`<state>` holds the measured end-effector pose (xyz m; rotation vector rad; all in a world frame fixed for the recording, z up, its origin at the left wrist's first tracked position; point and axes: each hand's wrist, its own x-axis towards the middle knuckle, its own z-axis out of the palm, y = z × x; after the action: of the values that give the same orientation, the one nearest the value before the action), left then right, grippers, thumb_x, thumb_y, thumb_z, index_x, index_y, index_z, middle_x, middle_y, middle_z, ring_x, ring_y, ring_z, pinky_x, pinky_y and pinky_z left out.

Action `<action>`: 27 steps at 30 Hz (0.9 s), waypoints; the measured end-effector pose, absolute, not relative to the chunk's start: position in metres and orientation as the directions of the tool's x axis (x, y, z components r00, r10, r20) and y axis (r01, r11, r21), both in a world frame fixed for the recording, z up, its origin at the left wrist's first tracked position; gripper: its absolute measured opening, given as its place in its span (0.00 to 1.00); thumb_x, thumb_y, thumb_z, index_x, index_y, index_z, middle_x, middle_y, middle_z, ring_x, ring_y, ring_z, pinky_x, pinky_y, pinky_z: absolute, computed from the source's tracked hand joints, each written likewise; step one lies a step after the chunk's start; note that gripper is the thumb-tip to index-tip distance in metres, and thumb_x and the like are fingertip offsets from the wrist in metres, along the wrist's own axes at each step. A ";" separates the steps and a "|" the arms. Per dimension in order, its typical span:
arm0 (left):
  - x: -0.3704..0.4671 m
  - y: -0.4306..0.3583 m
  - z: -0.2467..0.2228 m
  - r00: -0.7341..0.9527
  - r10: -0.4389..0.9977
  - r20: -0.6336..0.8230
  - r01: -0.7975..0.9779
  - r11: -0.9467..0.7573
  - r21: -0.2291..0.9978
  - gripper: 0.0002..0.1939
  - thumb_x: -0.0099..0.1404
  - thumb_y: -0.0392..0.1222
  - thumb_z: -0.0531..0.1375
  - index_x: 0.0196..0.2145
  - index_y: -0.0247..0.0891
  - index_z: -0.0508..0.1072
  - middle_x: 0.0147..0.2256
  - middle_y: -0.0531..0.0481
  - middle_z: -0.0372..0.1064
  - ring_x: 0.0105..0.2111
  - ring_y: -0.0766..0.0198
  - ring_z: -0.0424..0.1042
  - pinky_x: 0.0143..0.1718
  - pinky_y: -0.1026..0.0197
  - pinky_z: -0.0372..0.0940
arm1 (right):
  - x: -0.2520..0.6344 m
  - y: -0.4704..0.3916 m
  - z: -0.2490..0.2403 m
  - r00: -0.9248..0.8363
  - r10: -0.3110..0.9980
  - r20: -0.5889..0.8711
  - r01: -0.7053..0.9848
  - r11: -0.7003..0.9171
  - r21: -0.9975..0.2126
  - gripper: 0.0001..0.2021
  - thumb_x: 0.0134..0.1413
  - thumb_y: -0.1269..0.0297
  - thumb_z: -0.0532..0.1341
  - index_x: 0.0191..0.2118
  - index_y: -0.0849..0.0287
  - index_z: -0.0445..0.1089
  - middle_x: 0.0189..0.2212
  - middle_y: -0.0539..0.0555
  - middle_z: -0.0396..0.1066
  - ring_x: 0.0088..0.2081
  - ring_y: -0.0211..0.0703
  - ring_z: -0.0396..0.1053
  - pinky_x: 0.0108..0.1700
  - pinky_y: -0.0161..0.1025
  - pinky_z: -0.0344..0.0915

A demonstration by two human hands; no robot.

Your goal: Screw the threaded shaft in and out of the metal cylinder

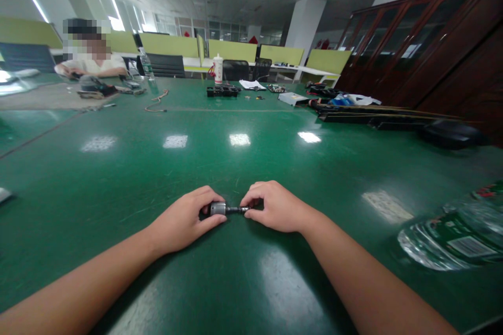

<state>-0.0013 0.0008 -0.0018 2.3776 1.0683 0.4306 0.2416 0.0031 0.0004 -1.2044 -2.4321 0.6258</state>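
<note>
Pinching the barrel (pixel 218 208) of a metal part (pixel 225 209), the left hand (pixel 184 218) has its thumb along the near side and its fingers curled over the far side. The right hand (pixel 277 208) nips the tip of the thin shaft (pixel 233 210) between thumb and forefinger, the other fingers bent loosely above.

The part lies straight between the two hands, its long axis running side to side across the person's front, nearly level. Its thick end points to the left hand and its slim end to the right; both hands touch it, so neither is nearer, and only a short stretch of shaft shows bare between them. Whether it rests on the green table (pixel 188 165) or is held just above, I cannot tell.

Farther out, a large bottle (pixel 451 238) lies on its side to the right, well apart from the right hand. Beyond the hands, toward the far edge, are a black block (pixel 222 91), a white flask (pixel 218 69), papers (pixel 252 85), a cord (pixel 156 102) and a grey box (pixel 293 98), with dark rails (pixel 373 115) to the right. At far left, a co-worker (pixel 94 66) sits across the table.
</note>
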 end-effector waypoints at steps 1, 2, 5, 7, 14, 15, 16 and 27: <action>-0.002 0.001 -0.002 0.643 0.762 0.083 0.605 -0.571 0.555 0.11 0.67 0.46 0.59 0.45 0.40 0.73 0.38 0.50 0.68 0.35 0.61 0.68 0.38 0.59 0.63 | 0.242 0.003 0.000 -0.572 0.812 0.116 0.654 0.537 -0.533 0.07 0.49 0.71 0.65 0.36 0.58 0.78 0.30 0.51 0.73 0.32 0.37 0.67 0.35 0.34 0.60; -0.002 0.001 -0.002 0.642 0.762 0.084 0.605 -0.571 0.554 0.11 0.67 0.46 0.59 0.45 0.40 0.73 0.38 0.50 0.68 0.35 0.61 0.68 0.38 0.59 0.63 | 0.243 0.003 0.000 -0.571 0.813 0.115 0.654 0.535 -0.536 0.07 0.49 0.71 0.65 0.36 0.58 0.78 0.30 0.51 0.73 0.31 0.37 0.67 0.35 0.34 0.60; -0.002 0.001 -0.002 0.640 0.763 0.085 0.607 -0.571 0.553 0.11 0.67 0.46 0.59 0.45 0.40 0.73 0.38 0.50 0.68 0.35 0.61 0.68 0.38 0.60 0.63 | 0.244 0.004 0.001 -0.573 0.812 0.110 0.650 0.532 -0.543 0.07 0.49 0.71 0.65 0.36 0.58 0.78 0.30 0.51 0.74 0.32 0.37 0.68 0.35 0.34 0.61; -0.002 0.001 -0.002 0.640 0.764 0.085 0.609 -0.572 0.550 0.12 0.67 0.46 0.59 0.45 0.40 0.73 0.38 0.50 0.68 0.35 0.61 0.68 0.38 0.60 0.63 | 0.245 0.004 0.001 -0.572 0.814 0.102 0.652 0.526 -0.545 0.07 0.49 0.71 0.65 0.36 0.57 0.78 0.30 0.51 0.74 0.32 0.37 0.68 0.36 0.34 0.61; -0.005 -0.001 0.000 0.638 0.765 0.081 0.614 -0.570 0.546 0.12 0.68 0.48 0.58 0.45 0.40 0.73 0.38 0.49 0.69 0.36 0.61 0.69 0.38 0.59 0.64 | 0.258 0.011 0.002 -0.495 0.868 0.029 0.720 0.428 -0.547 0.08 0.46 0.71 0.66 0.35 0.58 0.79 0.30 0.51 0.75 0.31 0.38 0.70 0.34 0.34 0.63; -0.006 -0.001 0.000 0.638 0.766 0.082 0.614 -0.570 0.545 0.12 0.68 0.48 0.58 0.45 0.40 0.73 0.38 0.49 0.69 0.36 0.61 0.69 0.38 0.59 0.64 | 0.260 0.012 0.002 -0.484 0.875 0.026 0.725 0.417 -0.548 0.08 0.46 0.71 0.66 0.35 0.58 0.79 0.31 0.51 0.75 0.31 0.38 0.70 0.34 0.34 0.63; -0.006 -0.001 0.000 0.637 0.766 0.083 0.615 -0.570 0.545 0.12 0.68 0.48 0.58 0.45 0.40 0.73 0.39 0.49 0.69 0.36 0.61 0.69 0.38 0.59 0.64 | 0.261 0.012 0.002 -0.478 0.878 0.025 0.726 0.411 -0.552 0.08 0.46 0.70 0.66 0.36 0.58 0.79 0.31 0.51 0.75 0.31 0.38 0.70 0.34 0.34 0.63; -0.003 0.000 -0.001 0.638 0.764 0.101 0.605 -0.577 0.549 0.13 0.67 0.48 0.58 0.45 0.39 0.73 0.38 0.48 0.69 0.35 0.61 0.69 0.37 0.60 0.64 | 0.256 0.008 0.005 -0.542 0.839 0.044 0.666 0.461 -0.587 0.08 0.48 0.71 0.66 0.36 0.57 0.79 0.32 0.51 0.75 0.33 0.38 0.69 0.37 0.35 0.62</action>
<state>-0.0031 -0.0001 -0.0005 2.3877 1.0729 0.4533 0.2559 0.0080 0.0050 -1.2781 -2.3867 0.7432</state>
